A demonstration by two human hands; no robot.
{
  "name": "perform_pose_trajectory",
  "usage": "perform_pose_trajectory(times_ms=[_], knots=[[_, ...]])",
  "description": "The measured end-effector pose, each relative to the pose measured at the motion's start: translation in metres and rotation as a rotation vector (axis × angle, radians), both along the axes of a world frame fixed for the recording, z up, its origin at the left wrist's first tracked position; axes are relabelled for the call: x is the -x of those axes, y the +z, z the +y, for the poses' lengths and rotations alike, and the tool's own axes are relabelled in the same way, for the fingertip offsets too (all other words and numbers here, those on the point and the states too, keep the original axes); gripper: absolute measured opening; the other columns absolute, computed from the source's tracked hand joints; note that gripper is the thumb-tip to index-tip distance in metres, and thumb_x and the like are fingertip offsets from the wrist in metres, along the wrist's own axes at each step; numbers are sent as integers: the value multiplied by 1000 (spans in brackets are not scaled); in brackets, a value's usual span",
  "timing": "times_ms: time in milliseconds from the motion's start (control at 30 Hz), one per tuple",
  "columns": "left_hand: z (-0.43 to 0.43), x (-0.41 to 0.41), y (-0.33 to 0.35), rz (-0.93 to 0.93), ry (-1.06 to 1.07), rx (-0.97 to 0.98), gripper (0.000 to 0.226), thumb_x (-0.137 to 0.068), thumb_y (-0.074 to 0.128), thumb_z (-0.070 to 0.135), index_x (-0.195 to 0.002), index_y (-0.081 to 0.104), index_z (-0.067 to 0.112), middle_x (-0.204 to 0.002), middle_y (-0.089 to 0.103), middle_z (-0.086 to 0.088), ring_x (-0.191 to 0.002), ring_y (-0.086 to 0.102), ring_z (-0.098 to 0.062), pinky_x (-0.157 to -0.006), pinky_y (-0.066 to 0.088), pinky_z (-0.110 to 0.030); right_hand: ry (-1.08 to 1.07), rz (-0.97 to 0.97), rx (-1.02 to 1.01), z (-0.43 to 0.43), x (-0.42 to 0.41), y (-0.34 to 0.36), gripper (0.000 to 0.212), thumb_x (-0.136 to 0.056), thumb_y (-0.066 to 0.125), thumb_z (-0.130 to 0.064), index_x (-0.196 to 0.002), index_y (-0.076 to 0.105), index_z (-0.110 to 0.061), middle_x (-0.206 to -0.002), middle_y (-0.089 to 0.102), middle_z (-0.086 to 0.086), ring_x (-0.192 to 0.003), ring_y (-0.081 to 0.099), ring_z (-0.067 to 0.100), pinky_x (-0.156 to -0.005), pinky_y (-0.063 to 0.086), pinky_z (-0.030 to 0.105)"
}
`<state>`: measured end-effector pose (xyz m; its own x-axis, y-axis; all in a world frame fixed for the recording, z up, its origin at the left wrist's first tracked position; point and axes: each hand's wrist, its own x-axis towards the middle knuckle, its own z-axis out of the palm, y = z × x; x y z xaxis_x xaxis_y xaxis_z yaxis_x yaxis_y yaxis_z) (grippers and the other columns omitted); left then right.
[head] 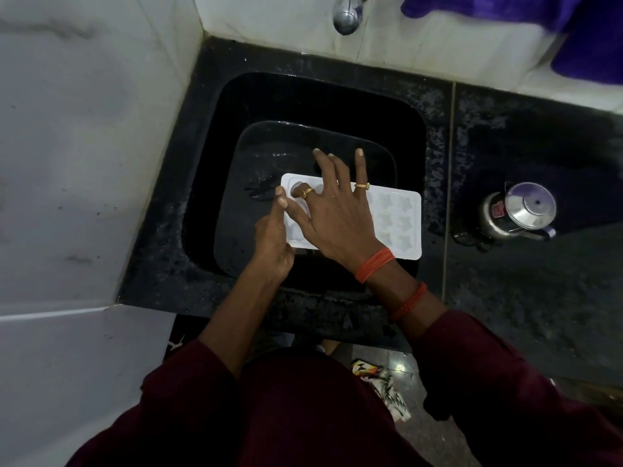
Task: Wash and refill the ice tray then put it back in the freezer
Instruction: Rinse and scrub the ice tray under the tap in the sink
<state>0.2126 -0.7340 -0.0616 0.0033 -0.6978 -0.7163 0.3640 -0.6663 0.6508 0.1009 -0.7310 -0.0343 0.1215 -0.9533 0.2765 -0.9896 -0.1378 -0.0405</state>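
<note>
A white ice tray (397, 220) with star-shaped cells is held level over the black sink (202, 183). My left hand (273, 241) grips the tray's left near edge, thumb on top. Over the tray's left half lies my right hand (333, 214), fingers spread; its index finger curls down into a cell near the far left corner while the other fingers stretch out past the far rim. A steel tap (345, 13) sticks out of the wall above the sink, and no water stream shows.
A wet black stone counter (526, 284) surrounds the sink. A steel pressure cooker (519, 214) stands on it to the right. White tiled walls (74, 136) close in the left and back. Purple cloth (580, 32) hangs at top right.
</note>
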Motion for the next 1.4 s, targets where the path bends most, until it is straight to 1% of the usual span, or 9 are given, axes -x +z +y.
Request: perform_pose_trajectory(times_ms=[233, 433, 633, 733, 833, 1000, 1133, 1267, 1400], knots=[[2, 0, -2, 2, -23, 6, 54, -94, 59, 61, -114, 72, 12, -109, 78, -13, -101, 75, -32, -97, 56, -56, 0, 3, 10, 0, 4, -3, 56, -100, 34, -66, -105, 77, -29, -149, 48, 13, -139, 42, 29, -123, 4, 57], [2, 2, -2, -12, -12, -14, 51, -93, 61, 60, -110, 72, 13, -107, 78, -12, -96, 77, -29, -86, 61, -47, -14, 9, -14, 1, 5, -4, 54, -100, 35, -65, -106, 76, -32, -148, 48, 13, -138, 43, 28, -123, 4, 56], [2, 1, -1, -8, -3, -23, 49, -94, 62, 59, -109, 71, 14, -108, 78, -12, -97, 76, -30, -86, 61, -47, -33, -67, -21, 7, 12, -1, 56, -100, 31, -65, -115, 71, -30, -150, 45, 11, -140, 40, 27, -123, 2, 57], [-1, -1, -3, 23, 39, -19, 45, -97, 60, 53, -106, 73, 11, -103, 79, -12, -90, 77, -27, -75, 62, -41, -59, -156, 24, 12, 26, 4, 45, -100, 38, -59, -119, 67, -31, -147, 48, 7, -139, 41, 24, -122, 2, 58], [-5, -7, -4, -4, 40, -7, 44, -99, 57, 53, -106, 73, 12, -100, 80, -8, -89, 78, -27, -67, 62, -38, -87, -243, 103, 18, 51, 3, 30, -97, 51, -48, -115, 68, -29, -139, 54, 3, -134, 48, 23, -121, 11, 56], [-11, -26, -8, -10, 48, 29, 51, -98, 55, 56, -118, 71, 12, -113, 77, -9, -103, 75, -29, -90, 60, -51, -270, -531, 38, 30, 96, -18, 31, -92, 61, -39, -118, 65, -24, -135, 53, 7, -128, 47, 23, -113, 31, 53], [-14, -34, -9, -32, 73, 43, 42, -101, 53, 53, -108, 73, 17, -108, 79, -7, -98, 76, -27, -87, 60, -49, -377, -826, -31, 43, 113, -33, 38, -96, 61, -32, -130, 55, -16, -134, 50, 9, -123, 49, 20, -109, 40, 41], [-16, -39, -13, -26, 80, 28, 41, -102, 52, 51, -107, 73, 17, -111, 78, -9, -100, 76, -29, -90, 59, -50, -532, -1108, -233, 51, 104, -41, 49, -103, 49, -38, -148, 40, -20, -138, 54, 5, -121, 54, 14, -103, 43, 29], [-17, -41, -20, -48, 70, 2, 41, -102, 53, 50, -107, 73, 15, -108, 78, -9, -97, 76, -30, -85, 60, -49, -656, -1290, -298, 53, 95, -60, 43, -103, 43, -45, -144, 47, -31, -140, 56, -3, -125, 55, 13, -111, 42, 38]])
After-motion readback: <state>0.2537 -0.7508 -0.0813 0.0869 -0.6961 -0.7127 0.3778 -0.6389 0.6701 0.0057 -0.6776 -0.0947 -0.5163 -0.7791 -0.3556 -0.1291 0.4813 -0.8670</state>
